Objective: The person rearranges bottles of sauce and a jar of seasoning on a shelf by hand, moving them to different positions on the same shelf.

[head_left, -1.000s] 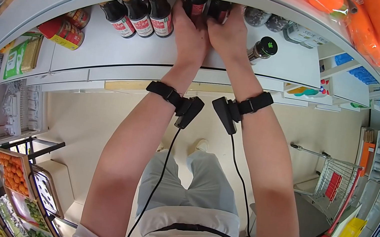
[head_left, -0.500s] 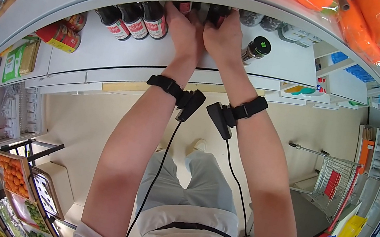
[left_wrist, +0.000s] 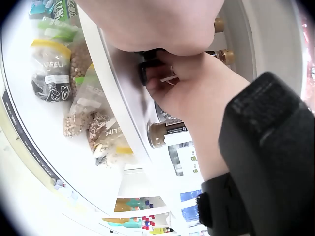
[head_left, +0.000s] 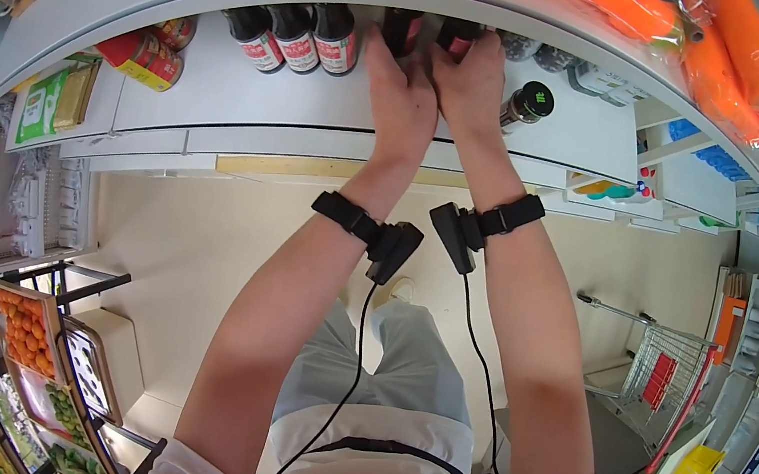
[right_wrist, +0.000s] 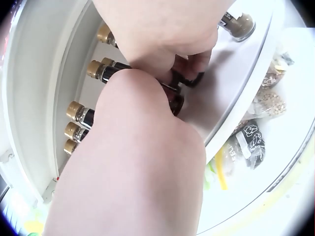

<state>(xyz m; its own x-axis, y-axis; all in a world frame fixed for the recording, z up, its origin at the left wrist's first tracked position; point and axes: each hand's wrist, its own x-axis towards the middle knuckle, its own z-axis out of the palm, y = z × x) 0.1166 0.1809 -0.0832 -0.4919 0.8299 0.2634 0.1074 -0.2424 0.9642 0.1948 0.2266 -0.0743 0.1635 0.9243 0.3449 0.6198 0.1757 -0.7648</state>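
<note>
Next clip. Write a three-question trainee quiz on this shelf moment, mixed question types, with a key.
1. True or false: both hands grip dark bottles on the white shelf.
2. What lies above that shelf? A) orange bags B) towels C) boxes
3. What stands by the right hand?

Key:
1. True: left hand and right hand each hold a dark bottle.
2. A, orange bags.
3. A black-capped jar.

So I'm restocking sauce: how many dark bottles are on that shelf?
5 show: three red-labelled bottles in a row left of the hands, one under the left hand, one under the right hand. More may be hidden behind.
</note>
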